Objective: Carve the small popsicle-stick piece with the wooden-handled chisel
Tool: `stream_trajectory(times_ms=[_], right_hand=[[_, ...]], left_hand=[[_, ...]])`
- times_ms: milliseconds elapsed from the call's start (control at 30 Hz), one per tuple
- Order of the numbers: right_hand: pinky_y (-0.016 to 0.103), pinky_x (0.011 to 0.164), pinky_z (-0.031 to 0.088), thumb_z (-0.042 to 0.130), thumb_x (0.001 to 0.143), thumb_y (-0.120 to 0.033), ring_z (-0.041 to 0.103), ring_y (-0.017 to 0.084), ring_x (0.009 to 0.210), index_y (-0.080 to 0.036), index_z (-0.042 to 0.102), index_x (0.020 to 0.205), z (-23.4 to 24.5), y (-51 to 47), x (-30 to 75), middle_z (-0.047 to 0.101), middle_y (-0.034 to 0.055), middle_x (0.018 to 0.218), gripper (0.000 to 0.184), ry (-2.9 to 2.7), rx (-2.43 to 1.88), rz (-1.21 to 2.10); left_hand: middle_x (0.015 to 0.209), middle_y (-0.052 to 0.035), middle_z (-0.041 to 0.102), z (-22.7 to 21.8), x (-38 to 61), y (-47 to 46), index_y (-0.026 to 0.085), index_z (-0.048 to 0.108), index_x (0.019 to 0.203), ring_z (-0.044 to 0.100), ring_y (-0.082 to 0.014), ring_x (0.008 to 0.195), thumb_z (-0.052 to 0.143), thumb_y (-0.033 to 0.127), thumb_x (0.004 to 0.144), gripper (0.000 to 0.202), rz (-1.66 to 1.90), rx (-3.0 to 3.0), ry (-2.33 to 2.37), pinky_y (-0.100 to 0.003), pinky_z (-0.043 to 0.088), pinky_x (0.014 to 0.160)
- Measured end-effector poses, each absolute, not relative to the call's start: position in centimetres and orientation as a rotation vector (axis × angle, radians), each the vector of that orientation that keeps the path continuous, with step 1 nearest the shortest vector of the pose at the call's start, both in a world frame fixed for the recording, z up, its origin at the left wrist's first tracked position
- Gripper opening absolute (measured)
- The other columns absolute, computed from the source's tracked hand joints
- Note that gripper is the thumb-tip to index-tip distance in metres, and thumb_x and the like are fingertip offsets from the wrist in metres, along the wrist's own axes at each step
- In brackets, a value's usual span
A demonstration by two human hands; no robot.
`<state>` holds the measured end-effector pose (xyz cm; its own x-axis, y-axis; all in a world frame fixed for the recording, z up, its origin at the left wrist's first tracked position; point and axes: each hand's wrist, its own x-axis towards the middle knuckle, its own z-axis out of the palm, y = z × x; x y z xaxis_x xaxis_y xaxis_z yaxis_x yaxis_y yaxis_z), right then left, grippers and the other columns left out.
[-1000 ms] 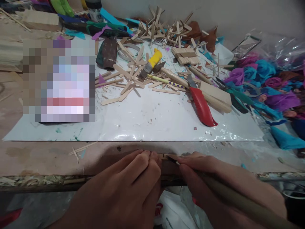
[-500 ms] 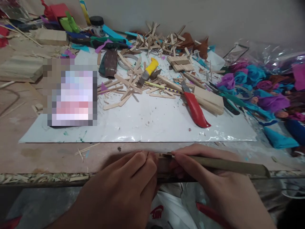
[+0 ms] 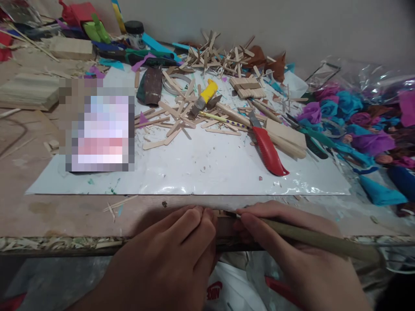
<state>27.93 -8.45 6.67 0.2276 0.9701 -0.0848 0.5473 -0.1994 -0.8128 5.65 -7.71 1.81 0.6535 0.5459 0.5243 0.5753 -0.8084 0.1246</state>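
Note:
At the table's front edge my left hand (image 3: 171, 250) is closed, its fingers pinching a small, narrow piece of wood (image 3: 223, 213) that is mostly hidden. My right hand (image 3: 301, 255) wraps round a carving knife (image 3: 327, 240) with a long, round, olive-brown handle. Its short dark blade points left and touches or almost touches the wood, where fine dark cuts show. The right thumb lies close to the blade, and the handle's far end slopes down past the hand to the right.
White sheet (image 3: 194, 172) covers the table behind my hands. On it lie a red-handled knife (image 3: 269, 153), a yellow-handled hammer (image 3: 207, 93), craft sticks (image 3: 173, 121), a wood block (image 3: 285, 136) and a blurred-out rectangle (image 3: 103, 129). Crepe-paper flowers (image 3: 346, 103) crowd the right; shavings (image 3: 58, 242) line the edge.
The knife handle's right end has dropped and swung lower, tilting the knife more. More of the blade shows above the wood. My left hand keeps its grip almost unmoved.

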Motion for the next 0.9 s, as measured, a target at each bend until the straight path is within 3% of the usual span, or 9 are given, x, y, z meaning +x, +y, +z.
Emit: stream_trajectory(times_ms=[133, 267, 433, 567, 633, 700, 733, 800, 900], right_hand=[[0.024, 0.057, 0.063, 0.089, 0.088, -0.045, 0.079, 0.019, 0.063, -0.041, 0.094, 0.078, 6.7, -8.5, 27.9, 0.09, -0.0038, 0.078, 0.012, -1.4, -1.819, 0.779], [0.027, 0.059, 0.068, 0.092, 0.087, -0.038, 0.083, 0.022, 0.066, -0.041, 0.095, 0.082, 6.7, -8.6, 28.4, 0.092, -0.0027, 0.084, 0.007, -1.482, -1.732, 0.723], [0.03, 0.072, 0.073, 0.093, 0.098, -0.04, 0.091, 0.024, 0.081, -0.043, 0.096, 0.094, 6.5, -8.4, 30.5, 0.096, -0.0024, 0.098, 0.005, -1.782, -1.7, 0.694], [0.037, 0.079, 0.075, 0.085, 0.103, -0.045, 0.092, 0.03, 0.091, -0.036, 0.097, 0.103, 7.5, -7.2, 31.1, 0.096, 0.0033, 0.106, 0.015, -2.077, -1.637, 0.645], [0.037, 0.067, 0.07, 0.073, 0.106, -0.04, 0.09, 0.031, 0.085, -0.03, 0.094, 0.094, 8.6, -5.9, 30.5, 0.095, 0.0077, 0.103, 0.027, -2.197, -1.588, 0.748], [0.029, 0.056, 0.06, 0.069, 0.106, -0.032, 0.08, 0.02, 0.065, -0.032, 0.089, 0.085, 9.8, -4.3, 29.6, 0.089, -0.001, 0.082, 0.029, -2.248, -1.557, 0.908], [0.027, 0.048, 0.052, 0.072, 0.106, -0.035, 0.071, 0.017, 0.054, -0.032, 0.086, 0.081, 10.3, -3.5, 29.2, 0.082, -0.0038, 0.069, 0.028, -2.233, -1.543, 1.091], [0.026, 0.044, 0.045, 0.072, 0.107, -0.03, 0.062, 0.015, 0.051, -0.031, 0.083, 0.077, 11.0, -2.2, 28.7, 0.076, -0.0051, 0.064, 0.031, -2.233, -1.521, 1.268], [0.028, 0.043, 0.044, 0.077, 0.102, -0.028, 0.065, 0.017, 0.053, -0.03, 0.085, 0.079, 10.8, -0.9, 28.3, 0.076, -0.0033, 0.065, 0.024, -2.297, -1.504, 1.277]], left_hand=[[0.133, -0.0153, 0.081, 2.4, 6.1, -6.6, 0.017, 0.079, 0.148, 0.077, -0.031, 0.126, 0.068, 0.038, 0.121, 0.035, -0.855, -2.815, -0.91, -0.048, 0.069, 0.117], [0.131, -0.0141, 0.082, 2.2, 5.9, -7.1, 0.017, 0.079, 0.148, 0.077, -0.0295, 0.122, 0.066, 0.036, 0.123, 0.034, -0.855, -2.823, -0.927, -0.046, 0.069, 0.114], [0.118, -0.0084, 0.086, 1.5, 5.3, -8.5, 0.011, 0.084, 0.132, 0.077, -0.0238, 0.109, 0.052, 0.014, 0.126, 0.033, -0.919, -2.819, -1.042, -0.036, 0.067, 0.102], [0.12, -0.0066, 0.088, 1.1, 5.5, -8.5, 0.011, 0.087, 0.119, 0.077, -0.0248, 0.108, 0.051, 0.014, 0.128, 0.037, -0.933, -2.845, -1.028, -0.04, 0.065, 0.101], [0.12, -0.0058, 0.089, 1.1, 5.6, -8.4, 0.009, 0.087, 0.122, 0.078, -0.0247, 0.106, 0.054, 0.014, 0.127, 0.034, -0.951, -2.829, -1.057, -0.041, 0.065, 0.098], [0.12, -0.0049, 0.089, 1.1, 5.6, -8.3, 0.011, 0.088, 0.12, 0.078, -0.0247, 0.11, 0.057, 0.015, 0.127, 0.032, -0.985, -2.822, -1.078, -0.041, 0.065, 0.099], [0.118, -0.0051, 0.089, 1.2, 5.6, -8.4, 0.011, 0.088, 0.118, 0.077, -0.0245, 0.11, 0.057, 0.015, 0.127, 0.033, -1.012, -2.806, -1.083, -0.04, 0.066, 0.099], [0.117, -0.0058, 0.089, 1.4, 5.6, -8.5, 0.012, 0.088, 0.118, 0.076, -0.0247, 0.11, 0.056, 0.014, 0.126, 0.033, -1.024, -2.787, -1.091, -0.04, 0.065, 0.096], [0.12, -0.0057, 0.089, 1.5, 5.5, -8.7, 0.013, 0.088, 0.121, 0.076, -0.0253, 0.111, 0.057, 0.014, 0.125, 0.031, -0.973, -2.797, -1.092, -0.041, 0.065, 0.094]])
